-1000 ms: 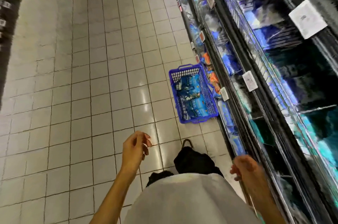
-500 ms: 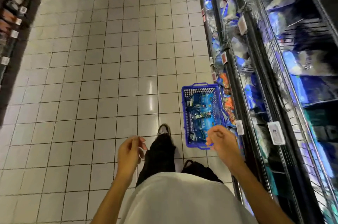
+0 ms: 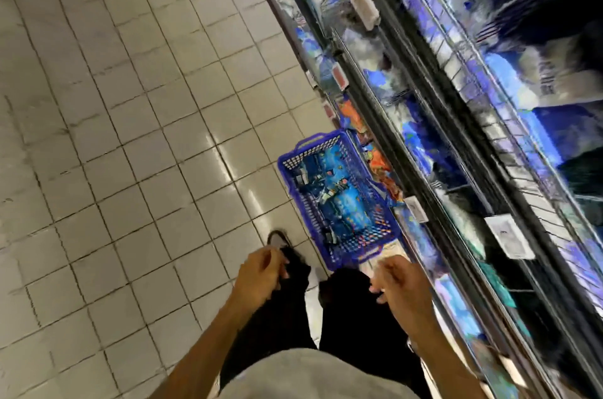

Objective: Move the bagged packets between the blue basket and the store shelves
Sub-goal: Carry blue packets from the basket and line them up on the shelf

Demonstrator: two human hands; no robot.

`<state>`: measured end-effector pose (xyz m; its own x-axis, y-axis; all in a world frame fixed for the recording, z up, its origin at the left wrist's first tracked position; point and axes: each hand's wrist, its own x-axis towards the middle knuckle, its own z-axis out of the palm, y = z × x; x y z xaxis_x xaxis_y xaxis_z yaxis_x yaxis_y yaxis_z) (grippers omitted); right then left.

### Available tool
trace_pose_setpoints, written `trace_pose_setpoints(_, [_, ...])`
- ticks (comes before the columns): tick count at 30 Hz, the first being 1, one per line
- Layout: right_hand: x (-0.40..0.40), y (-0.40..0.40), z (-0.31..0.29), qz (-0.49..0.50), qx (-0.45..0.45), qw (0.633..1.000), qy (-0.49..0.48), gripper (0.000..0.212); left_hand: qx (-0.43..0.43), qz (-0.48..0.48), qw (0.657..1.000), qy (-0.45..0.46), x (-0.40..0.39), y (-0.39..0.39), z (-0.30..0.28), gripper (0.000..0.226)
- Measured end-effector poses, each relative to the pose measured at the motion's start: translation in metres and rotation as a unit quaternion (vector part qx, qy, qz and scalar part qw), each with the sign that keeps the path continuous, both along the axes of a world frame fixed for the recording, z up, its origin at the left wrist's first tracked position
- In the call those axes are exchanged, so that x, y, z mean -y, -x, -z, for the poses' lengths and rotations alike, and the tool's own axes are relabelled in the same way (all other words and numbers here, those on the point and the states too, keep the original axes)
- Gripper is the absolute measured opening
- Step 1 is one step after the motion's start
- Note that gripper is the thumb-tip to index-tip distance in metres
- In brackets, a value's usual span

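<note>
While the head view tilts hard, the floor (image 3: 130, 144) reads as pale square tiles with dark grout, glare streaks just left of the basket. Store shelves (image 3: 463, 124) run along the right side from near to far: black wire tiers, stock heavily motion-blurred, mostly blue and silvery bags, some orange packs (image 3: 378, 163) on the lowest tier just right of the basket. White price tags (image 3: 510, 237) clip to the shelf edges, plus a red one (image 3: 339, 80) farther off; no writing on any is legible.

Blue basket (image 3: 329, 255) sits on the floor, centre, against the shelf base, plastic lattice walls, handle at the far end. Inside lie blue bagged packets (image 3: 346, 209), several, piled lengthwise; print on them too blurred to read.

Near bottom: person in a pale shirt (image 3: 303, 375) and black trousers (image 3: 359, 317), one shoe (image 3: 277, 238) on the tile just left of the basket's near corner. Left hand (image 3: 259, 278) hangs over the leg, fingers loosely curled, holding nothing. Right hand (image 3: 399, 284) is near the basket's near end, not touching it, fingers loosely curled, nothing in it.
</note>
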<state>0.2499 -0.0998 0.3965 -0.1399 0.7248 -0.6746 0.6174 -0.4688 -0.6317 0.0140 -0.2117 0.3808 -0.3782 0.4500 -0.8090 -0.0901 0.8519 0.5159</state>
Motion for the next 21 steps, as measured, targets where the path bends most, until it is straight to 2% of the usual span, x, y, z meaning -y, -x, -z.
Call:
trace_pose_setpoints(6, [-0.048,-0.016,0.127,0.084,0.051,0.995,0.03,0.021,0.009,0.134,0.99,0.039,-0.07,-0.012,0.13,0.028])
trace_pose_setpoints(11, [-0.065,-0.014,0.29,0.114,0.069,0.987,0.091,0.02,-0.031,0.3,0.952,0.058,-0.133,-0.041,0.276,0.026])
trace_pose_setpoints(15, [-0.078,-0.006,0.431,0.107,0.114,0.972,0.175,0.028,-0.058,0.352,0.931,0.071,-0.172,-0.065,0.39,0.031])
trace_pose_setpoints(18, [-0.078,-0.004,0.52,0.089,0.151,0.958,0.227,0.017,-0.06,0.41,0.907,0.073,-0.188,-0.081,0.471,0.037])
trace_pose_setpoints(19, [-0.077,-0.004,0.546,0.071,0.164,0.956,0.233,0.021,-0.057,0.417,0.904,0.075,-0.192,-0.085,0.493,0.038])
trace_pose_setpoints(21, [-0.075,-0.007,0.592,0.022,0.19,0.947,0.258,0.054,-0.081,0.447,0.889,0.058,-0.198,-0.092,0.536,0.045])
